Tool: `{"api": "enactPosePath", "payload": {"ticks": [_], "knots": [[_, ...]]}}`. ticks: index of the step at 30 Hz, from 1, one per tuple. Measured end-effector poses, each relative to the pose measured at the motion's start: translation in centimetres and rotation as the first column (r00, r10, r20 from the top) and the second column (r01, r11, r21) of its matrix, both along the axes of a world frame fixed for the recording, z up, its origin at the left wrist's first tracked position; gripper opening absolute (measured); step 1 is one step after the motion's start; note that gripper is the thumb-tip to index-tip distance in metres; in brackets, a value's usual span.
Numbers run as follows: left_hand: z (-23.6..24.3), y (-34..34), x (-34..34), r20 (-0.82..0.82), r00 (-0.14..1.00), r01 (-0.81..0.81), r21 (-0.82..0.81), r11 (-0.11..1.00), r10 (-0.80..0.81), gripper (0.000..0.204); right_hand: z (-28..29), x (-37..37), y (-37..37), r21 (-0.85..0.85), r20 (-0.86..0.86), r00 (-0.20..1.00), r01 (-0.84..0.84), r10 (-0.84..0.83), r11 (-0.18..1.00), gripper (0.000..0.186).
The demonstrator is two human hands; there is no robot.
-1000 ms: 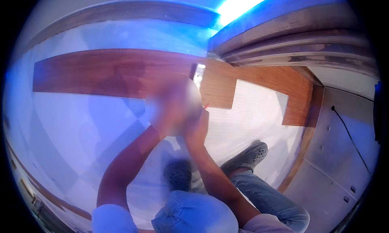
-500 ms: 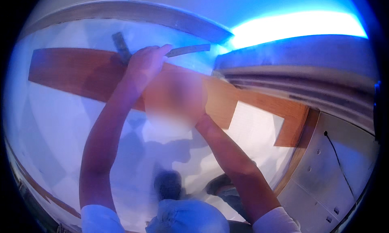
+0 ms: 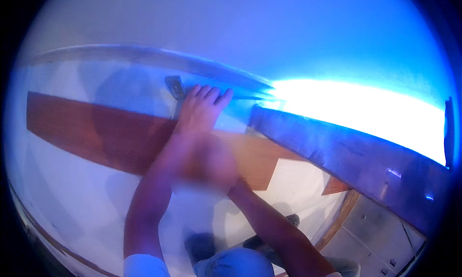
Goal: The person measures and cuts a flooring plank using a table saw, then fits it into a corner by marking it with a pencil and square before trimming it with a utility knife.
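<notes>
A long reddish-brown plank (image 3: 91,127) lies across the pale surface in front of me. My left hand (image 3: 204,108) is over the plank's far edge, its fingers curled around an L-shaped square. The square's thick dark arm (image 3: 174,86) sticks out left of the hand, and its thin blade (image 3: 248,98) runs out to the right. My right hand (image 3: 222,167) is over the plank's right part, nearer to me. A blurred patch covers it, so its fingers and anything in them cannot be made out.
A long strip (image 3: 144,53) edges the far side. On the right stands a dark bluish panel (image 3: 346,156), with glaring light behind it. Another brown wood piece (image 3: 335,186) shows beneath it. A grey panel with small holes (image 3: 373,229) is at the lower right.
The view has tilted, so the plank and far strip appear lower. My left hand, with the square, has shifted right along the plank. The right hand stays over the plank.
</notes>
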State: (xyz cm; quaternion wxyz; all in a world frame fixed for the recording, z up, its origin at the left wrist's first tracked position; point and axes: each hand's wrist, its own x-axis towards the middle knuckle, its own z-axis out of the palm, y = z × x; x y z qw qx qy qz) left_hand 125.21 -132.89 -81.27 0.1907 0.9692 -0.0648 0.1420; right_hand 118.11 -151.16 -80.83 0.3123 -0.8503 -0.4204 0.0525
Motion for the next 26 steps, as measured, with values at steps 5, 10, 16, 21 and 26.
{"api": "enactPosePath", "payload": {"ticks": [5, 10, 16, 21, 26], "knots": [[-0.7, -0.9, 0.7, 0.089, 0.996, 0.030, -0.022, 0.999, -0.027, 0.046, 0.3, -0.8, 0.1, 0.006, 0.011, 1.000, 0.010, -0.010, 1.000, 0.036], [-1.1, -0.6, 1.8, 0.090, 0.994, 0.067, -0.009, 0.998, -0.066, 0.047, 0.3, -0.4, 0.0, -0.003, -0.012, 1.000, 0.019, -0.019, 1.000, 0.039], [-1.3, -0.3, 2.5, 0.077, 0.989, 0.123, 0.022, 0.992, -0.124, 0.051, 0.6, 0.2, 0.3, 0.034, 0.014, 1.000, 0.003, -0.003, 0.999, 0.035], [-0.7, -0.6, 3.1, 0.139, 0.980, 0.132, 0.079, 0.988, -0.142, 0.053, 0.3, 0.0, -0.3, -0.017, -0.024, 1.000, -0.015, 0.014, 1.000, 0.039], [-0.5, -0.8, 3.1, 0.136, 0.972, 0.187, 0.043, 0.981, -0.192, 0.056, 0.6, -0.2, -0.4, -0.027, -0.096, 0.994, -0.048, 0.045, 0.998, 0.043]]}}
